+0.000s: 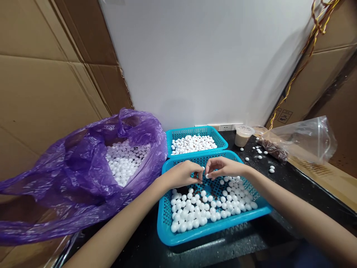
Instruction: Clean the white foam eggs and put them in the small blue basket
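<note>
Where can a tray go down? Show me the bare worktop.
Bare black worktop lies right of the near blue basket, below the loose white balls; a strip runs along the basket's front edge. Crowded: the far basket, purple bag and clear plastic bag.

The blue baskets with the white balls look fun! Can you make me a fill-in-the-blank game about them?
1. The left hand and right hand are over the ____ basket, not the back basket.
2. Both baskets are the color ____.
3. The big bag beside them is ____.
4. The balls inside that bag are ____.

Missing words: front; blue; purple; white.
</note>
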Demonstrator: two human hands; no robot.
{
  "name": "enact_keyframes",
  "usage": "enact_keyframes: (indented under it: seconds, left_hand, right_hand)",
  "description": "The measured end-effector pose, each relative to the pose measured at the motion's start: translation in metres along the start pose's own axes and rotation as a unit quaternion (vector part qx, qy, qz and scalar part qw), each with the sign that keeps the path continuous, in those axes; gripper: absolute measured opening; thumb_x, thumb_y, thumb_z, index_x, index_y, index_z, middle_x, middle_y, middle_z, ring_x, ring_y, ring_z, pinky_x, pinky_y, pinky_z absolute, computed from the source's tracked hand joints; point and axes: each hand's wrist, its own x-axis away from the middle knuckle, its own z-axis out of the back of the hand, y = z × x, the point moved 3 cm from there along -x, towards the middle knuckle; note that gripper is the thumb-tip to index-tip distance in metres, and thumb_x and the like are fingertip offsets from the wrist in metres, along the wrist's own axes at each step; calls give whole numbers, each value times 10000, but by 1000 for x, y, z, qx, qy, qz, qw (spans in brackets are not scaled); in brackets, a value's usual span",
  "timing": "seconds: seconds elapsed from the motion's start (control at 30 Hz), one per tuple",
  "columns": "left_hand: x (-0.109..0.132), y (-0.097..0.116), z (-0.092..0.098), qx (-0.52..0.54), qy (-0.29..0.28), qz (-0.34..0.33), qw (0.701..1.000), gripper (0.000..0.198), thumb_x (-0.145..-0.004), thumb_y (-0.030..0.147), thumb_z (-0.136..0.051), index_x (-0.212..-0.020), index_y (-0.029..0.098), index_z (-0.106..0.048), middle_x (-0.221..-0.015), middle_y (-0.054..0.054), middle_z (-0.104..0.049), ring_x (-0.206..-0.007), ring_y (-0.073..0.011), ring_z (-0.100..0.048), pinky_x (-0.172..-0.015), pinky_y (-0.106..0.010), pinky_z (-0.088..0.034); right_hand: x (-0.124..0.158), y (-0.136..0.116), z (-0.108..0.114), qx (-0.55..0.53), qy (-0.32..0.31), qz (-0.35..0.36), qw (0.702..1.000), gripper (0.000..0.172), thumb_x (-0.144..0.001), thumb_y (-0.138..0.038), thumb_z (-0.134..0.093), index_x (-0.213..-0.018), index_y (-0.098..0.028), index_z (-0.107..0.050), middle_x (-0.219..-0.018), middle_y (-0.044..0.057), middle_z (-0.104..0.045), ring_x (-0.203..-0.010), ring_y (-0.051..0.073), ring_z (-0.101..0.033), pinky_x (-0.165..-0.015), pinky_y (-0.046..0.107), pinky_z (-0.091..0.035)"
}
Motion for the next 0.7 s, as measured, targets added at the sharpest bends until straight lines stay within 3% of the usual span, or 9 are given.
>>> enact_keyframes:
  seconds: [0.7]
  left_hand:
    - [1,-1,1,31,20,-2,999,63,-768,184,-665,-742,146,-623,-775,11,-664,-739,-106,-608,-647,-178,-386]
  right_hand:
    - [0,-6,-3,-35,-1,22,999,321,-699,-298,-732,-938,-150,-578,-916,43,-648,-875,167,-636,-828,354,-504]
